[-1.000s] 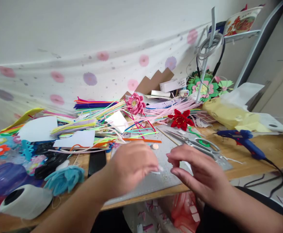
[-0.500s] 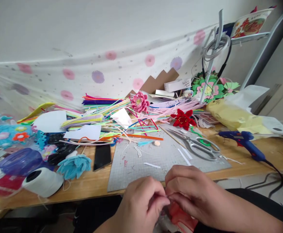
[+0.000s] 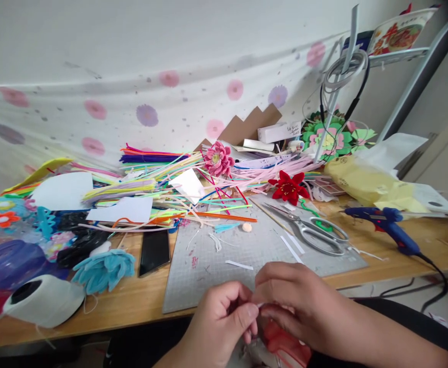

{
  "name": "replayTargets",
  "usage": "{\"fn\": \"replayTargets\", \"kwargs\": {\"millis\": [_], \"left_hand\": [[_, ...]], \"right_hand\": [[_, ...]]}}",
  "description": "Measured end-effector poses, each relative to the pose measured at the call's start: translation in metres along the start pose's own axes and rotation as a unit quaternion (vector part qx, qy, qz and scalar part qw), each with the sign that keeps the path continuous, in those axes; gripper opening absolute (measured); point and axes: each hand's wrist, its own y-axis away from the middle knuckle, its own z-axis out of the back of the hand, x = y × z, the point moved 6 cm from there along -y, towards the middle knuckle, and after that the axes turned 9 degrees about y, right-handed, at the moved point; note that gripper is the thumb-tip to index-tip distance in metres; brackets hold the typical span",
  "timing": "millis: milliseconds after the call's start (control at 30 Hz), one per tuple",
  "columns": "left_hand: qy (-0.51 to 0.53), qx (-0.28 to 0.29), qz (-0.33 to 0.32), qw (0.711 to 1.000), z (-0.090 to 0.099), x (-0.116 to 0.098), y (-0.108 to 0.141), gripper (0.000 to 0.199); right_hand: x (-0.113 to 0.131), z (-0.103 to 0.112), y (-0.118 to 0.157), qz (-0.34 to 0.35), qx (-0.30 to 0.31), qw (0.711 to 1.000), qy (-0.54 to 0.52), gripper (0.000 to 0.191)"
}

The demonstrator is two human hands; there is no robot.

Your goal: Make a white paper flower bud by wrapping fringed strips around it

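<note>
At the front edge of the table, my left hand [image 3: 227, 322] and my right hand [image 3: 296, 299] meet with their fingertips pinched together. Between them is a small pale thing, mostly covered by the fingers, too small to name. Under my right hand, a reddish translucent thing [image 3: 285, 340] shows in my lap, partly hidden. Just beyond the hands lies a grey cutting mat [image 3: 204, 278]. On it are narrow white strips [image 3: 239, 265], scissors [image 3: 304, 230], light blue pieces [image 3: 227, 227] and a small peach disc [image 3: 247, 227].
A blue glue gun [image 3: 388, 222] lies at the right, its cord over the edge. A red flower [image 3: 288, 187], a pink flower [image 3: 218, 159] and bundled pipe cleaners [image 3: 155, 156] fill the back. Left are a phone [image 3: 154, 251], a blue flower [image 3: 105, 271] and a thread cone [image 3: 49, 301].
The view has shifted slightly, so the things at left sit further left. My left thumb has moved up against the fingers of my right hand; both hands stay pinched together.
</note>
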Motion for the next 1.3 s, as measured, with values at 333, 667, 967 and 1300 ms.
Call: {"fn": "replayTargets", "kwargs": {"millis": [333,667,967,1300], "left_hand": [[0.015,-0.034,0.035,0.999,0.010,0.015,-0.001,0.027],[0.151,-0.082,0.006,0.985,0.006,0.005,-0.007,0.022],[0.140,-0.044,0.019,0.989,-0.007,0.002,-0.007,0.026],[0.083,-0.046,0.035,0.995,-0.003,0.008,-0.008,0.028]], "right_hand": [[-0.010,0.002,-0.001,-0.024,-0.018,0.999,0.013,0.011],[-0.034,0.013,0.001,-0.119,-0.092,0.985,-0.080,0.021],[-0.023,0.008,0.001,-0.051,-0.057,0.992,-0.099,0.010],[-0.017,0.013,0.002,-0.019,-0.028,0.999,-0.006,0.009]]}}
